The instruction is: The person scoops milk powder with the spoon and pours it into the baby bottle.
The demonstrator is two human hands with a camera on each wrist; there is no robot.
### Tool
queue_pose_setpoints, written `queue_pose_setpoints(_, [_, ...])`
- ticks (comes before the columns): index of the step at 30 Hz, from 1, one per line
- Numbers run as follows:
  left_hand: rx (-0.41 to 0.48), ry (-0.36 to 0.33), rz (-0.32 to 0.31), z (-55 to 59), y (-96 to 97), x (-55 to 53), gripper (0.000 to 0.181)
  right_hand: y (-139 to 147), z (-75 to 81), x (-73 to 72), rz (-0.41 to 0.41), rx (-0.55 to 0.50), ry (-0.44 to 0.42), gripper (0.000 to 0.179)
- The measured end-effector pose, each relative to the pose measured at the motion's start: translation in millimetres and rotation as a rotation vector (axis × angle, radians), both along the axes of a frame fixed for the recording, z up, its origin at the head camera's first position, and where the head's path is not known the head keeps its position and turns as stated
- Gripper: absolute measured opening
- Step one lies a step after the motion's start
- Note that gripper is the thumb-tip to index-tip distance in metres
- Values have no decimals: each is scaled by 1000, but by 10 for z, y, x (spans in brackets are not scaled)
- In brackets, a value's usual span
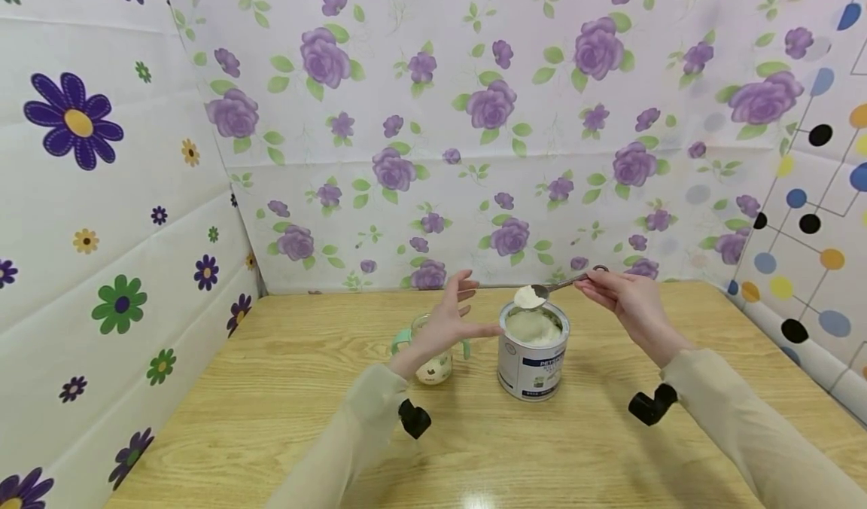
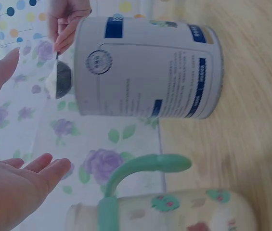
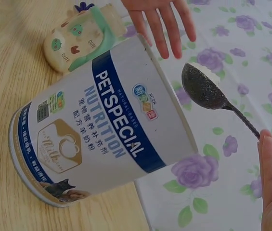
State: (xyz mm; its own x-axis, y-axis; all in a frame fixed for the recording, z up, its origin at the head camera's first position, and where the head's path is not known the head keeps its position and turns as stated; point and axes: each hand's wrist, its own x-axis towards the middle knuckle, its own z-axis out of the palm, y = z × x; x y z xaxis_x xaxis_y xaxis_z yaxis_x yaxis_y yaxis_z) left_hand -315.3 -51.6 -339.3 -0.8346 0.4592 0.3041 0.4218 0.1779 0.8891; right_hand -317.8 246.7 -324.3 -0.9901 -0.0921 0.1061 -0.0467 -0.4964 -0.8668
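Observation:
My right hand (image 1: 626,302) pinches the handle of a dark metal spoon (image 3: 205,89). White powder (image 1: 528,297) is heaped in its bowl, which is held over the mouth of a white and blue milk powder can (image 1: 531,366). Pale powder fills much of the can, and its top is uncovered. My left hand (image 1: 447,321) hovers with fingers spread between the can and a baby bottle (image 2: 174,211), holding nothing. The bottle stands upright left of the can, has mint-green handles (image 2: 148,166), and is partly hidden behind my left hand and wrist in the head view.
A light wooden table (image 1: 271,419) bears the can and bottle. White cloth with purple roses (image 1: 393,170) hangs behind its far edge. Patterned sheets with daisies (image 1: 74,121) and coloured dots (image 1: 833,322) close off the left and right sides.

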Motion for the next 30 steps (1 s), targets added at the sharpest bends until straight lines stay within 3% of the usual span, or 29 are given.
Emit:
queue_pose_setpoints(7, [55,43,-15,330,-245,153,86,-91,74,-23,3,-11,-22,13])
queue_pose_setpoints(11, [34,51,23,391,-373,163,85,-160,110,-41,17,-16,-37,15])
queue_pose_setpoints(21, [51,11,66,297,-647,70,83,-384,187,-100,26,-45,-88,16])
queue_pose_setpoints(30, [43,-10,63,179,-804,27,82,-592,228,-122,47,-17,-83,14])
